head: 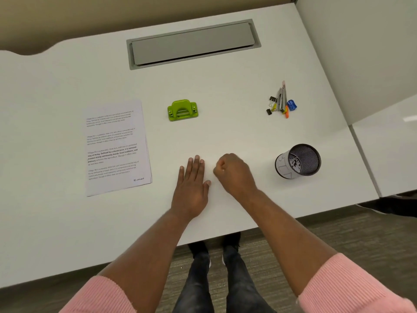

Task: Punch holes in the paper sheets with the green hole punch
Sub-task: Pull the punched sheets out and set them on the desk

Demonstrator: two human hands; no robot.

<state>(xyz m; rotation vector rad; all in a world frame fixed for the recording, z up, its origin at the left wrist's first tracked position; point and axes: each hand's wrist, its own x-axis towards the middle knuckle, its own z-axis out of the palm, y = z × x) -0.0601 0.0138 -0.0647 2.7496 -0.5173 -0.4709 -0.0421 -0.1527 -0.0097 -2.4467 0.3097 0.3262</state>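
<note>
Resting flat on the white desk [225,91], the left hand [191,186] lies palm down, fingers straight and together, holding nothing. Just beside it the right hand [234,175] is curled into a loose fist, knuckles up; nothing visible inside it. Green hole punch [182,110] sits upright on the desk, beyond both hands and well apart from them, untouched. Paper sheets [117,147], a printed stack, lie flat to the left of the punch, near it but not touching. To the right of the punch, well apart: a small cluster of binder clips, a stapler and a blue sharpener [282,102]. Nearer than that cluster, a mesh pen cup [297,161] stands upright. Grey cable tray lid [191,44] lies behind the punch. Pink sleeves [352,288] pushed up on both forearms
</note>
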